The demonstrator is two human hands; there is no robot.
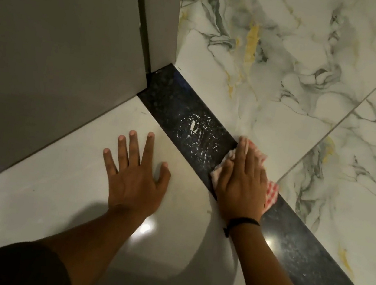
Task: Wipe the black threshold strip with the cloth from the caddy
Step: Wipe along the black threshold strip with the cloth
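The black threshold strip runs diagonally from the grey door frame down to the lower right, between two floors. White smears and flecks mark it near the middle. My right hand lies flat on a red-and-white checked cloth, pressing it onto the strip just below the smears. The cloth shows around my fingers and by my wrist. My left hand is spread flat on the plain pale floor beside the strip, holding nothing. No caddy is in view.
A grey door frame and wall fill the upper left, meeting the strip's far end. Marbled white tiles with grey and yellow veins lie beyond the strip. The plain glossy floor is on my side.
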